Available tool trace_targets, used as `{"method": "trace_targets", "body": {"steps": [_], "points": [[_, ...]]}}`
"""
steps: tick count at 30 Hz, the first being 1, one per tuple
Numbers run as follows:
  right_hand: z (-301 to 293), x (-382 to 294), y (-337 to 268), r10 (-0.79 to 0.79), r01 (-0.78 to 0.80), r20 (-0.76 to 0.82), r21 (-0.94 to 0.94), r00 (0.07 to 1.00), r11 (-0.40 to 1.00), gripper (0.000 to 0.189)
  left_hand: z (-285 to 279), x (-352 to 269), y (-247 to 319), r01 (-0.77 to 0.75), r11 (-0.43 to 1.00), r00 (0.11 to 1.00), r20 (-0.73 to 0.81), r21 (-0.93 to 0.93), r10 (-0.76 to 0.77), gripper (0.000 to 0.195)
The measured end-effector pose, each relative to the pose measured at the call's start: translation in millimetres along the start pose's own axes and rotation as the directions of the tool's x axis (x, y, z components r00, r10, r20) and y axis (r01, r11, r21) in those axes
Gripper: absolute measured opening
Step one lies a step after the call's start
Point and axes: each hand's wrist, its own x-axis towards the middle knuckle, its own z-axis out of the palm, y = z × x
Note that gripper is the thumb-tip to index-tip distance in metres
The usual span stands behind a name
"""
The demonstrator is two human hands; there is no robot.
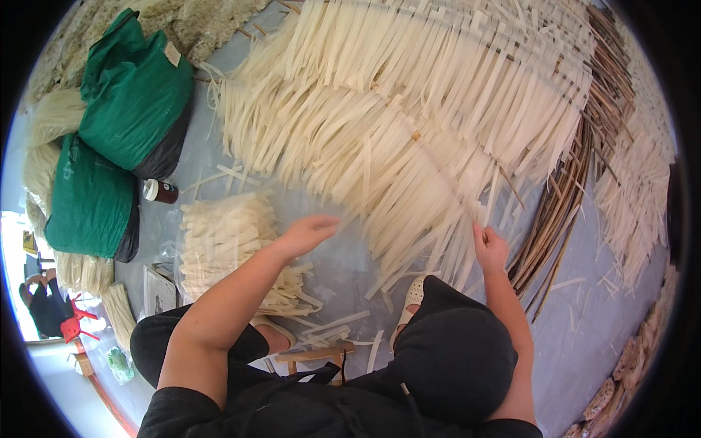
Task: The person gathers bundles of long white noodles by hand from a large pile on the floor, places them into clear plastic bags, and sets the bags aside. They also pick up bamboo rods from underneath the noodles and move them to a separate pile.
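My right hand (pixel 491 249) grips the near end of a thin rod (pixel 438 167). The rod slants up and left across pale, flat strips (pixel 328 142) that look like dried noodles, many of them draped in rows over rods. My left hand (pixel 311 234) is slightly blurred, fingers stretched to the right, just short of the strips' near ends; I see nothing in it. Below and left of that hand lies a stacked pile of shorter strips (pixel 224 235), partly covered by my left forearm and with what looks like clear plastic around it.
Dark thin sticks (pixel 561 219) lie bundled on the right, beside more strips (pixel 635 213). Two green sacks (pixel 137 104) stand at left, near a lidded brown cup (pixel 161 191). Loose strips surround a wooden stool (pixel 315 355) between my feet. Another person (pixel 46 306) is at far left.
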Motion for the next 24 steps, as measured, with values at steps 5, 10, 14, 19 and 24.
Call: {"method": "trace_targets", "body": {"steps": [5, 10, 14, 19, 24], "points": [[-6, -19, -6, 0.005, -0.012, 0.073, 0.084, 0.997, 0.996, 0.051, -8, 43, 3, -0.155, 0.986, 0.968, -0.192, 0.060, 0.164, 0.034], [-37, -33, -2, 0.026, -0.029, 0.059, 0.056, 0.998, 0.998, 0.047, 34, 94, 76, -0.463, 0.701, 0.740, -0.199, 0.542, 0.643, 0.040], [-46, -51, 0, 0.022, -0.029, 0.111, 0.069, 0.994, 0.997, 0.046, 76, 135, 125, -0.489, 0.444, 0.701, 0.036, 0.751, 0.712, 0.049], [-50, -47, 0, 0.069, -0.078, 0.166, 0.049, 0.984, 0.996, 0.047, 87, 167, 169, -0.236, 0.286, 0.934, 0.136, 0.929, 0.330, 0.041], [-35, -17, -27, 0.087, -0.108, 0.221, 0.085, 0.971, 0.991, 0.050, 60, 193, 137, -0.174, 0.456, 0.945, 0.017, 0.873, 0.328, 0.044]]}}
